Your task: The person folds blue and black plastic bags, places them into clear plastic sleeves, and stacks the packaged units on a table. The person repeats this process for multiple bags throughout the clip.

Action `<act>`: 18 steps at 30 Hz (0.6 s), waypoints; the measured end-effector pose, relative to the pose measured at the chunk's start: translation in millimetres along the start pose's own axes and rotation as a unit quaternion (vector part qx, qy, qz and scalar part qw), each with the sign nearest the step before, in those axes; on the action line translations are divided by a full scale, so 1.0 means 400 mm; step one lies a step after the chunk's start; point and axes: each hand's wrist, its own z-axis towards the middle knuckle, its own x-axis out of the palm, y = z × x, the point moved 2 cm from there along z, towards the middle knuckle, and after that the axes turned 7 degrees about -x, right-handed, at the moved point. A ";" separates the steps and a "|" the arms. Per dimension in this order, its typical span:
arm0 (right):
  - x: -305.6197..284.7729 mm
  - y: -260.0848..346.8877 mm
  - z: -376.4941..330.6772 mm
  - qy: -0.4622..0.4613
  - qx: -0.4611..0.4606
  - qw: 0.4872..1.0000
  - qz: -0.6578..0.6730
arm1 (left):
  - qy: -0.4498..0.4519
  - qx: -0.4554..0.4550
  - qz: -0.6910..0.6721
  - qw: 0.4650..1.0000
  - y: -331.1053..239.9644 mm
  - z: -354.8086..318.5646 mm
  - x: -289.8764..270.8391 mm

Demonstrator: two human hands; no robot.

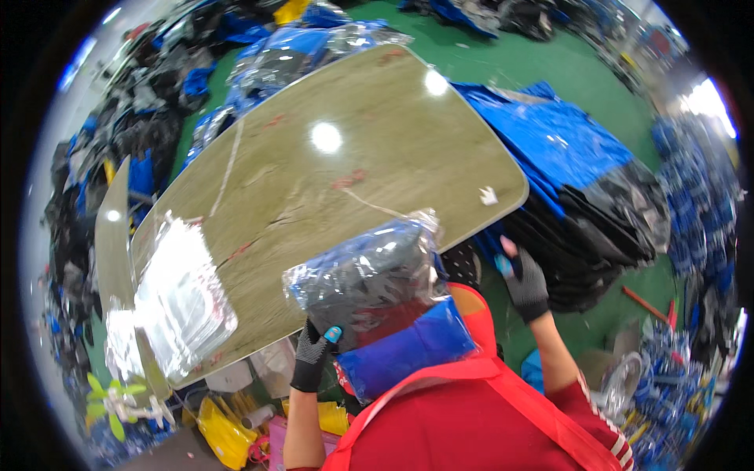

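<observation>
My left hand (312, 355), in a black and grey dotted glove with blue wrap on the thumb, grips the lower left edge of a clear plastic bag (365, 271). Folded grey, black and blue material shows through the bag, which lies over the near edge of the table (290, 180). Against my red apron, just below the bag, rests a shiny blue folded bundle (416, 349); whether it is joined to the bag I cannot tell. My right hand (525, 276), gloved alike, is off the table's right side with fingers stretched out, beside a pile of blue and black sheets (573, 204).
A stack of clear plastic bags (184, 302) lies on the table's left end. Beside it stands a small fan with green blades (114, 404). Yellow bags (224, 432) sit below the near edge. Heaps of wrapped blue and black goods (133, 118) line the left side.
</observation>
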 end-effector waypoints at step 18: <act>0.094 -0.011 0.022 0.230 0.068 0.971 0.015 | -0.015 0.142 -0.142 0.979 -0.249 0.106 -0.072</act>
